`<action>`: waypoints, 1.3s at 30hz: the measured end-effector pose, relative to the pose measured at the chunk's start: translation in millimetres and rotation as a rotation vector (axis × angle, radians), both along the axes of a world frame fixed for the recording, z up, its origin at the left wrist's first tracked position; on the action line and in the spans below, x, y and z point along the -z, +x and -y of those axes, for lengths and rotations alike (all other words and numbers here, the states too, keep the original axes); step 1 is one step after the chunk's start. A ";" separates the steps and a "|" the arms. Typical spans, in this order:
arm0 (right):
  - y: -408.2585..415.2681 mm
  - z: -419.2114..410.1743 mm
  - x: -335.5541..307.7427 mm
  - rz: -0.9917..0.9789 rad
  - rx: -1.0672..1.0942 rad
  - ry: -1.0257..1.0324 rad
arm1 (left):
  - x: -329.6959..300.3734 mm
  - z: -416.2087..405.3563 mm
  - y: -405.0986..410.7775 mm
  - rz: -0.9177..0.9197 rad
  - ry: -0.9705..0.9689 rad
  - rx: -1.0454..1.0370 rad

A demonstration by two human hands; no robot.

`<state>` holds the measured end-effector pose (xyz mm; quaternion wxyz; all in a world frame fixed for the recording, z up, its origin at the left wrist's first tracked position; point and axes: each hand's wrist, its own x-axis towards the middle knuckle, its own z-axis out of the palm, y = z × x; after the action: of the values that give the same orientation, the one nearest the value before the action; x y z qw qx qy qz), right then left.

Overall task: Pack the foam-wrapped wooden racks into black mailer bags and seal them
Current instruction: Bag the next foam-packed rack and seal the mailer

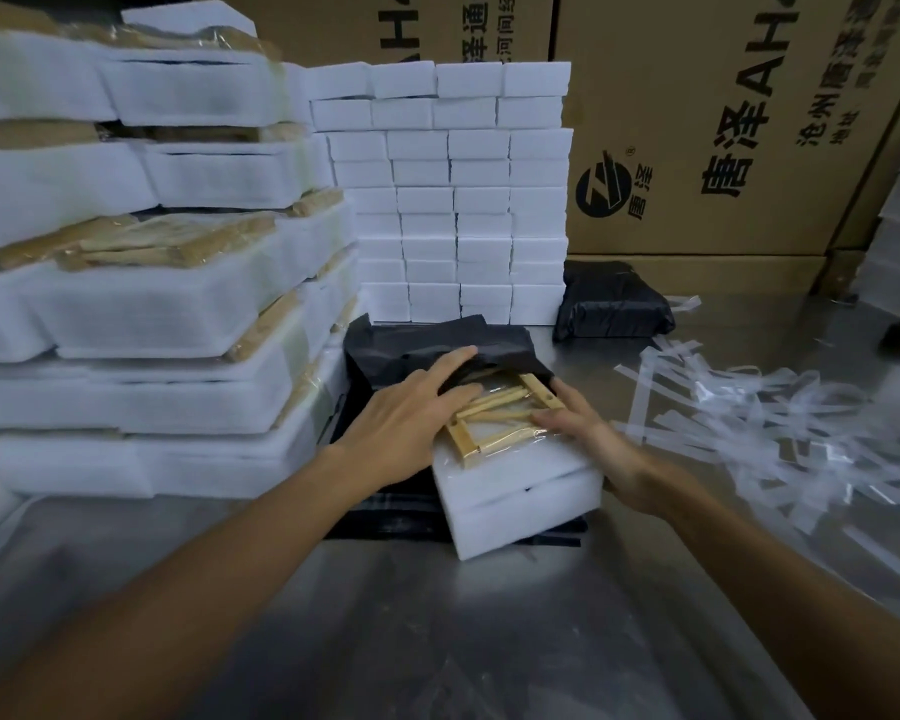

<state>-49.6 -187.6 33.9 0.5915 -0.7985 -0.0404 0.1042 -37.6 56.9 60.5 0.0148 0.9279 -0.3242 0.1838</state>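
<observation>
A wooden rack (494, 415) with white foam blocks (520, 504) around its near end lies at the table's middle, its far end inside the mouth of a black mailer bag (417, 340). My left hand (411, 407) holds the bag's upper edge over the rack, fingers spread along the opening. My right hand (583, 428) grips the rack's right side, fingers on its clear film. Under the rack lies a flat stack of black bags (385, 511).
Stacks of foam-wrapped racks (141, 304) tower at the left, a wall of white foam blocks (463, 200) behind. A sealed black parcel (611, 304) sits at the back right, cardboard boxes (723, 122) beyond. Clear peeled strips (749, 418) litter the steel table (463, 641) at right.
</observation>
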 end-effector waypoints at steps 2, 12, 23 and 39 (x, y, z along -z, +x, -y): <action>5.8 0.9 -7.6 0.026 -0.057 -0.111 | 8.1 -2.2 -3.2 -0.003 -0.038 -0.060; 28.7 -9.0 -19.9 -0.036 -0.090 -0.081 | 11.1 3.1 -20.5 -0.122 -0.047 -0.558; 12.1 12.2 -1.0 0.243 0.070 -0.237 | 26.9 -27.3 -25.7 -0.718 0.019 -0.369; 0.8 37.0 9.9 0.305 -0.195 -0.691 | 38.6 -41.9 -12.0 -0.330 0.015 -0.310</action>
<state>-48.8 -224.6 24.0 0.2622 -0.9494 -0.1661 0.0478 -49.6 98.8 22.0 0.0322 0.9842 -0.1721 0.0271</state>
